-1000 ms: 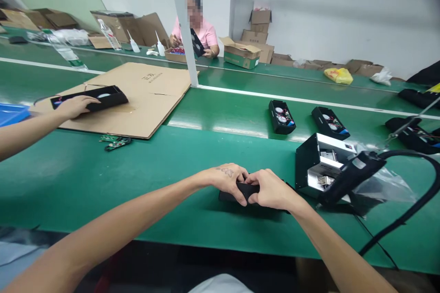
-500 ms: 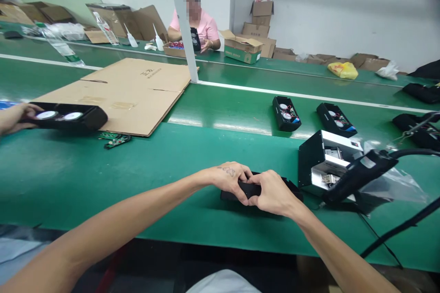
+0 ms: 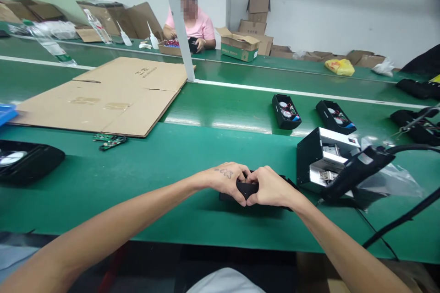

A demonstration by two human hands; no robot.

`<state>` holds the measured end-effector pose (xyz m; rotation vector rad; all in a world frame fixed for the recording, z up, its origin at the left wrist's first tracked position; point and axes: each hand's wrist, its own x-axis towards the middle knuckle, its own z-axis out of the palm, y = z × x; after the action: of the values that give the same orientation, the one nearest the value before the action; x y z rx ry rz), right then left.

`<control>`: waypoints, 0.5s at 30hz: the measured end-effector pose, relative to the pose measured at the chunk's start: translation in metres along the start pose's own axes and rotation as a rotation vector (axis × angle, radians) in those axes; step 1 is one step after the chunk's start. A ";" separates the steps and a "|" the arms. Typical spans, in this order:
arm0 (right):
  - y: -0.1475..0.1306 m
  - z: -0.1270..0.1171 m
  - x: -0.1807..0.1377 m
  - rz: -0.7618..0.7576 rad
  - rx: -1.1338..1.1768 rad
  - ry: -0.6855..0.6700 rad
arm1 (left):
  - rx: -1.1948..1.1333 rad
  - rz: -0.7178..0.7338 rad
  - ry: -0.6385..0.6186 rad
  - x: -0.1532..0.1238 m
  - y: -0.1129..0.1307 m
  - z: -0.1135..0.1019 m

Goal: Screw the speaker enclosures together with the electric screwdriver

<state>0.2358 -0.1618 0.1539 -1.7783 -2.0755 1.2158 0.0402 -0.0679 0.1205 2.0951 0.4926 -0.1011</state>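
Note:
A black speaker housing (image 3: 247,188) rests on the green mat in front of me, mostly covered by my hands. My left hand (image 3: 228,181) grips its near wall from the left, thumb outside and fingers curled over the rim. From the right, my right hand (image 3: 271,187) pinches the same wall, its thumb tip close to the left one. What the fingertips touch inside the housing is hidden. Farther left, another black speaker housing (image 3: 37,165) with round white parts lies partly out of frame. Several small green circuit boards (image 3: 112,141) lie near the cardboard.
To my right stand a black-and-silver machine (image 3: 321,160) and a black tool on a cable (image 3: 359,171). Two open speaker housings (image 3: 286,112) with wires sit beyond. A flat cardboard sheet (image 3: 127,87) covers the left. Across the bench, a person in pink (image 3: 201,25) handles a black part.
The left-hand speaker housing, held by another person's hand before, has come down and left, and that hand is out of view. My hands keep their grip with little movement.

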 end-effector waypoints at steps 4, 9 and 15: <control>0.001 0.002 0.003 0.005 -0.011 0.021 | -0.026 0.009 0.000 0.002 -0.003 0.001; 0.001 0.007 0.001 -0.023 -0.059 0.078 | -0.037 0.035 0.008 0.002 -0.004 0.001; 0.002 0.017 -0.038 -0.131 -0.159 0.184 | 0.098 0.080 0.101 -0.014 0.004 0.018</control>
<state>0.2384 -0.2036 0.1561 -1.7122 -2.1930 0.8413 0.0309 -0.0893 0.1172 2.2208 0.4716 0.0275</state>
